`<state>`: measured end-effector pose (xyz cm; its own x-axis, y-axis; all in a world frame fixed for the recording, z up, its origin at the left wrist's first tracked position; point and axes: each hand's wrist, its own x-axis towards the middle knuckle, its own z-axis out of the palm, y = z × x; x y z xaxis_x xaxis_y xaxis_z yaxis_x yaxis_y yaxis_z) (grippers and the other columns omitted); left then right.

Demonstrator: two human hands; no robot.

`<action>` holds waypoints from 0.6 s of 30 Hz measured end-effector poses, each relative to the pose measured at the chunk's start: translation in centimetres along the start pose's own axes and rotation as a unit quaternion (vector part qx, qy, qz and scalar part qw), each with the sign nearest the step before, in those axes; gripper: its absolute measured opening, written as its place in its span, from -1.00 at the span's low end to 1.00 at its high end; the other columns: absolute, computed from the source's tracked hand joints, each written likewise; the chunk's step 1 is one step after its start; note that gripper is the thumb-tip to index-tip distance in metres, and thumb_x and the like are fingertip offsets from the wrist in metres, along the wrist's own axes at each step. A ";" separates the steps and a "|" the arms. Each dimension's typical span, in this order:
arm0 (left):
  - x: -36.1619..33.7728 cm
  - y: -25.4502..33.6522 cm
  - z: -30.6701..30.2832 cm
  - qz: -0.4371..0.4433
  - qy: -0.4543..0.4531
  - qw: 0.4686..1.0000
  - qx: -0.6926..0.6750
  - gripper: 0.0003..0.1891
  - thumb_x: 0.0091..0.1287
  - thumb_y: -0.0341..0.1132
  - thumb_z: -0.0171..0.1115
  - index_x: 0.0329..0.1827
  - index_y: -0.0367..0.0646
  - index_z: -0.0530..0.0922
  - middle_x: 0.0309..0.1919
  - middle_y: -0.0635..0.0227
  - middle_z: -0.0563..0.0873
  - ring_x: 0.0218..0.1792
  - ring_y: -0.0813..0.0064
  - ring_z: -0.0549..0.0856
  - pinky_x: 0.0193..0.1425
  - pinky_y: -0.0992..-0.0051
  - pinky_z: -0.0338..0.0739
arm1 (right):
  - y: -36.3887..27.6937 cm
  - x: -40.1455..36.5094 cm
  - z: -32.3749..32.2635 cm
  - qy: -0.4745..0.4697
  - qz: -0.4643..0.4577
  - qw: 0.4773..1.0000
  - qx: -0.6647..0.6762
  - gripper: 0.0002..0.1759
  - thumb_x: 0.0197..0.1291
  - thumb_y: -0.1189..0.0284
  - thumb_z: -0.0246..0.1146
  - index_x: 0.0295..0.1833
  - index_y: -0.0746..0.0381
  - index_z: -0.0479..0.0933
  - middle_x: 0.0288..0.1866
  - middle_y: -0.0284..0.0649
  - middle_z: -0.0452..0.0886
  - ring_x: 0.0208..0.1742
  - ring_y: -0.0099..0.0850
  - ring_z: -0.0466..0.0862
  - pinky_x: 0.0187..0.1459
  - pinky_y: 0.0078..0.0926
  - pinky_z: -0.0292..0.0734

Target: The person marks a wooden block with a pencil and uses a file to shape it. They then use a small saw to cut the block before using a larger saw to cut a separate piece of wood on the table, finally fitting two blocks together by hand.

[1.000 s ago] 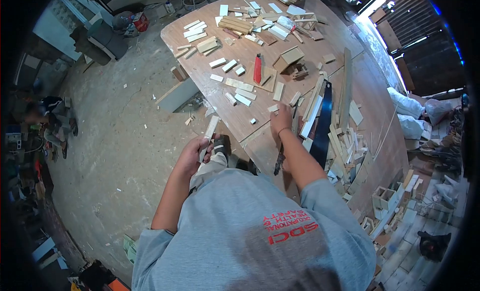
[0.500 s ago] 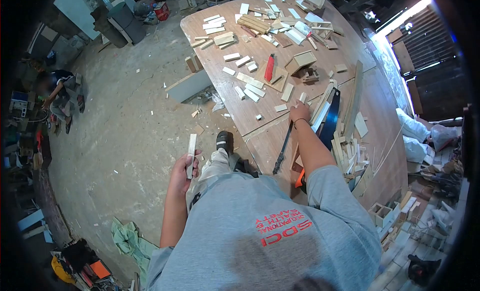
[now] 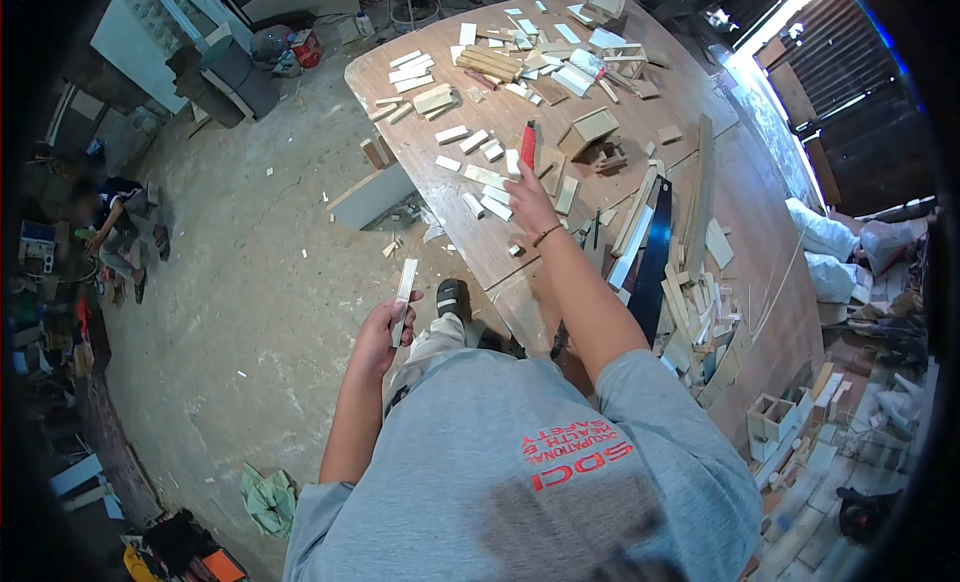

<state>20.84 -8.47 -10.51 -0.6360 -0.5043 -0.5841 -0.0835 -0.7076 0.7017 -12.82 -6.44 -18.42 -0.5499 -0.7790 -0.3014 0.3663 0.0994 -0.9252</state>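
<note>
Left of centre, a wood strip (image 3: pixel 405 300) is clamped in the left hand (image 3: pixel 379 334). At upper centre, the right hand (image 3: pixel 530 198), its finger closure unclear, is crowded by a red-handled tool (image 3: pixel 528 144) and loose offcuts (image 3: pixel 484 176).

A heather-grey short-sleeved T-shirt (image 3: pixel 470 462) bears red lettering (image 3: pixel 582 466) reading "SDCI" and "HEALTH & SAFETY". A thin dark bracelet (image 3: pixel 547 235) circles the right wrist (image 3: pixel 540 224). Below are pale beige trousers (image 3: pixel 440 337) and a black shoe with a grey band (image 3: pixel 453 298).
</note>
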 end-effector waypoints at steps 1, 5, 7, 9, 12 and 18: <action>0.3 0.5 0.2 0.000 -0.001 1.000 0.009 -0.63 0.40 -0.25 -0.08 0.12 -0.29 0.51 -0.49 0.50 0.45 -0.58 0.65 0.38 -0.48 0.63 0.30 | -0.4 0.4 0.1 0.001 -0.001 1.000 0.000 -0.15 0.18 0.44 0.20 0.54 0.20 -0.03 0.37 -0.03 0.29 0.27 -0.33 0.39 0.18 -0.41 0.33; 1.7 1.4 0.0 -0.005 -0.012 1.000 0.020 -0.63 0.40 -0.26 -0.09 0.12 -0.28 0.52 -0.49 0.51 0.45 -0.57 0.65 0.38 -0.48 0.62 0.30 | -0.6 2.1 -1.3 -0.111 -0.091 0.988 -0.054 -0.01 0.21 0.48 0.15 0.57 0.13 -0.37 0.60 -0.04 -0.20 0.53 -0.25 0.05 0.40 -0.34 0.09; 2.2 1.7 -0.2 -0.011 -0.007 1.000 0.021 -0.63 0.39 -0.27 -0.10 0.10 -0.27 0.53 -0.49 0.51 0.45 -0.57 0.65 0.39 -0.48 0.62 0.30 | -0.2 1.0 -1.8 -0.084 -0.073 0.994 -0.023 -0.05 0.20 0.52 0.13 0.58 0.16 -0.29 0.60 -0.06 -0.11 0.54 -0.29 0.07 0.41 -0.40 0.07; 2.6 2.0 -0.6 -0.009 -0.005 1.000 0.021 -0.63 0.39 -0.26 -0.11 0.10 -0.27 0.53 -0.49 0.51 0.45 -0.58 0.65 0.39 -0.48 0.62 0.30 | 0.7 -0.7 -3.1 -0.003 -0.021 0.994 -0.103 -0.12 0.11 0.55 0.22 0.54 0.24 -0.02 0.44 -0.03 0.29 0.37 -0.33 0.36 0.32 -0.45 0.24; 3.2 2.2 -1.2 -0.012 0.007 1.000 0.021 -0.63 0.38 -0.25 -0.11 0.09 -0.26 0.53 -0.50 0.51 0.46 -0.58 0.64 0.39 -0.48 0.62 0.30 | 6.5 -1.5 -7.3 0.111 -0.058 0.965 -0.230 -0.28 0.09 0.50 0.25 0.42 0.24 0.26 0.17 -0.04 0.53 0.22 -0.30 0.50 0.24 -0.40 0.36; 4.8 2.2 -0.8 -0.049 -0.010 0.998 0.045 -0.62 0.38 -0.24 -0.11 0.12 -0.26 0.51 -0.50 0.50 0.46 -0.57 0.64 0.39 -0.47 0.60 0.31 | 7.7 -3.1 -11.4 0.357 -0.014 0.817 -0.452 -0.40 0.01 0.36 0.34 0.22 0.22 0.43 0.15 0.04 0.49 0.15 -0.07 0.50 0.21 -0.18 0.40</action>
<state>18.20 -12.85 -12.15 -0.6371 -0.4240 -0.6437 -0.2133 -0.7055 0.6758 -16.89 3.81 -27.21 -0.9646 -0.2611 -0.0371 -0.1805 0.7560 -0.6292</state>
